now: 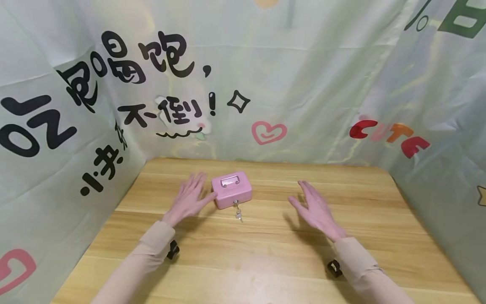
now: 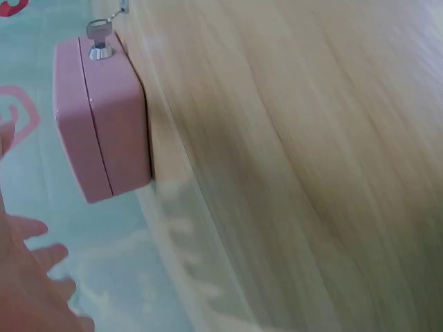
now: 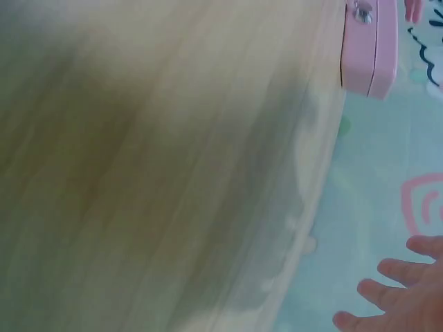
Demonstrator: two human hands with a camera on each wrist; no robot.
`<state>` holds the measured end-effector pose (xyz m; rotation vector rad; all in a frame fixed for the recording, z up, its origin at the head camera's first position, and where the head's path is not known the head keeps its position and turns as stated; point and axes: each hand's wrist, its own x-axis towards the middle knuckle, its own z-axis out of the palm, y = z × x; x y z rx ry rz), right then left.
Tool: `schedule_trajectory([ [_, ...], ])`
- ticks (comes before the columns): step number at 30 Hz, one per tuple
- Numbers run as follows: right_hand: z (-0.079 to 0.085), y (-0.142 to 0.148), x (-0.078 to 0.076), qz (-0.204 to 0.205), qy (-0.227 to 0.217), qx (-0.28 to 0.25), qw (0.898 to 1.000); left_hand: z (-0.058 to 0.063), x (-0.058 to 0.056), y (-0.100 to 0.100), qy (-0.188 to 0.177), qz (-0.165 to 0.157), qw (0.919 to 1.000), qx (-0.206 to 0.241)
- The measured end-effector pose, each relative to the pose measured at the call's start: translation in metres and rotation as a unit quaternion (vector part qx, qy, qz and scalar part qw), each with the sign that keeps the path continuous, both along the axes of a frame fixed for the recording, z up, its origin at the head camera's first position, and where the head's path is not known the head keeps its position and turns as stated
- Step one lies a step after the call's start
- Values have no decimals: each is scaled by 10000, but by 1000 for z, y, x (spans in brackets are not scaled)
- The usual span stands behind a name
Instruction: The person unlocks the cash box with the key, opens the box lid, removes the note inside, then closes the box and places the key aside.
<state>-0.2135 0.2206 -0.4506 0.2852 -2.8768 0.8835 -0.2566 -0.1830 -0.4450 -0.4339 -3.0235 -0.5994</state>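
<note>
L hand (image 1: 188,199) is holding nothing: its fingers are lying straight and spread, just beside the box's left side. In the head view its thumb is overlapping the edge (touching or not, can't tell). R hand (image 1: 315,210) is also gripping nothing, fingers extended, hovering over the table well apart on the other side.

Between them, nearer the L, the pink cash box (image 1: 232,194) is sitting flat on the tabletop (image 1: 243,261), lid down, lock side facing the person. A key (image 2: 99,29) is standing in the lock cylinder (image 2: 101,52) w/ a second key (image 1: 238,216) dangling from it on a small ring or chain. A metal carry handle (image 1: 230,182) is lying folded on the lid.

Handling, as a guess: box is prob. stiff painted metal, fairly light unless loaded, a bit slippery on its smooth, rounded sides. Best holds: the handle for lifting, or a palm on each short side for steadying; the key wants a thumb-and-finger pinch, no sideways force, since it could bend.

Further out, pale sleeves (image 1: 157,238) are covering both forearms, and a printed cloth backdrop (image 1: 315,76) is hanging behind the table, w/ black lettering etc.
</note>
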Motion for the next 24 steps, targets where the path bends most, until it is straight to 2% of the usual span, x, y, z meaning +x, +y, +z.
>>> schedule_trajectory([
  [4,0,-13,-2,83,-172,-480,9987,-3,-7,4,-13,-270,9993,273],
  [7,-1,-22,-4,153,-293,-738,9967,-6,-12,5,-152,-393,9975,570],
  [11,-4,-32,-5,239,-340,-876,9953,-10,-18,6,-590,-479,9918,1025],
  [15,-7,-42,-6,285,-335,-1033,9937,-14,-21,8,-879,-497,9850,1399],
  [20,-10,-54,-9,393,-287,-1359,9895,-14,-24,13,-699,-479,9850,1504],
  [24,-13,-67,-11,469,-482,-1639,9842,-16,-25,19,-580,-493,9845,1581],
])
